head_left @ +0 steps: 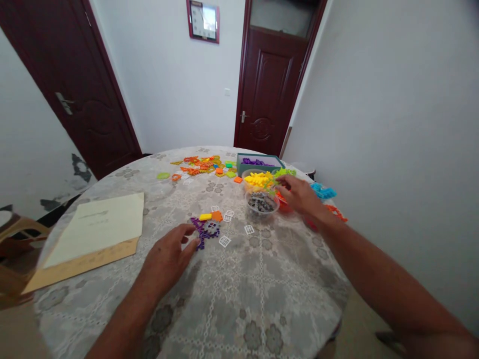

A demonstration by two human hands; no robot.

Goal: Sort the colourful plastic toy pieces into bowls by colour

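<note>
My left hand (166, 257) rests on the table with thumb and fingers curled at the edge of a purple plastic building piece (202, 238). Joined to or lying against that piece are a grey gear-shaped piece (211, 228), an orange piece (217, 216) and a yellow piece (205, 217). My right hand (297, 193) reaches over the bowls at the right, its fingertips pinched around a light-green building piece (271, 185), partly hidden. Below the fingers stand a clear bowl of grey pieces (262, 203) and a bowl of yellow pieces (258, 180).
Small white window-shaped pieces (249, 229) lie scattered mid-table. Farther back are a mixed pile of orange and green pieces (204, 165) and a green box (244, 167) of purple pieces. Blue pieces (322, 191) lie at the right edge; paper sheets (101, 224) lie at the left.
</note>
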